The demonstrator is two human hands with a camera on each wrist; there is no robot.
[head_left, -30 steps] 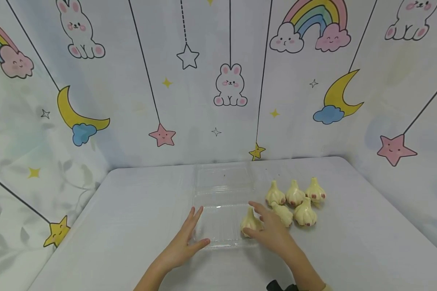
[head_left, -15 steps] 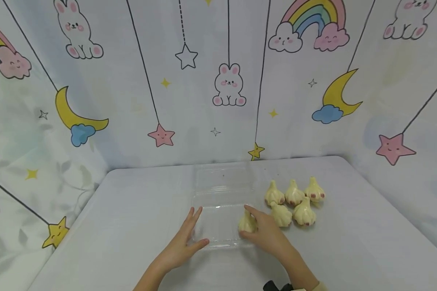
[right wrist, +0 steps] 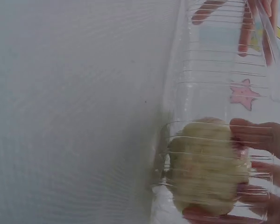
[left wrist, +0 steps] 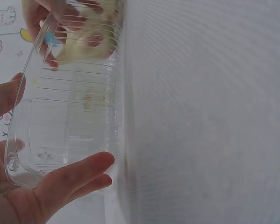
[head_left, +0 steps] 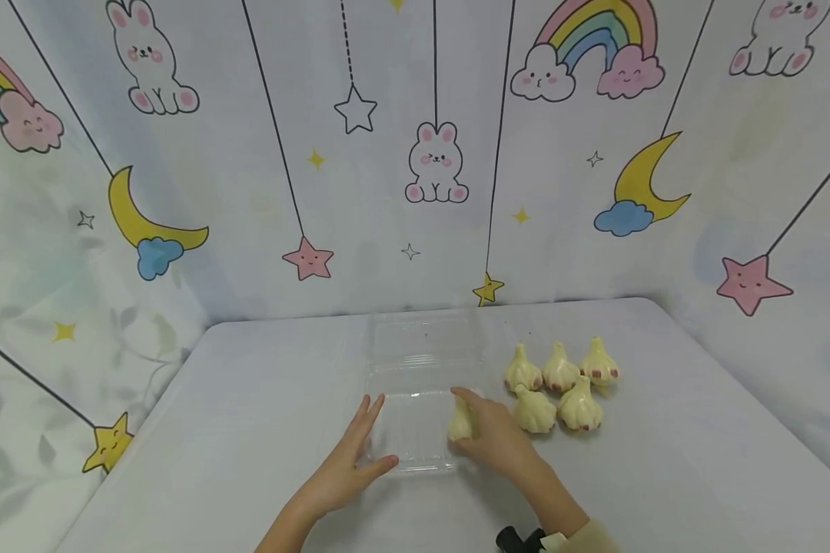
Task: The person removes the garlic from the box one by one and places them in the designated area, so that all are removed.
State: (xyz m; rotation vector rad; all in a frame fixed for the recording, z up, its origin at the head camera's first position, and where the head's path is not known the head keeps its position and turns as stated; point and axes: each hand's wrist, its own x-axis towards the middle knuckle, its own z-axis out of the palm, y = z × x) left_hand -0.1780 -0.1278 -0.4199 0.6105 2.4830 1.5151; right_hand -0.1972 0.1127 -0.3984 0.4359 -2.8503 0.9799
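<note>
A clear plastic clamshell box [head_left: 415,434] lies on the white table with its lid [head_left: 425,342] folded back behind it. My right hand [head_left: 499,439] grips a pale garlic bulb [head_left: 460,421] at the box's right end, thumb on the near side. Through the ribbed wall, the right wrist view shows this bulb [right wrist: 203,163] low in the box with fingers around it. At the opposite end my left hand [head_left: 342,470] is spread, its straight fingers along the box wall. In the left wrist view, those fingers [left wrist: 76,177] are beside the clear plastic box [left wrist: 65,112].
Several more garlic bulbs [head_left: 534,408] stand grouped on the table right of the box. Behind the table hangs a cloth backdrop [head_left: 373,192] with cartoon prints. A black device [head_left: 520,541] shows near the right sleeve [head_left: 588,538].
My right hand has moved left with the garlic bulb, taking hold of it more closely, farther into the box. The left hand stays in place.
</note>
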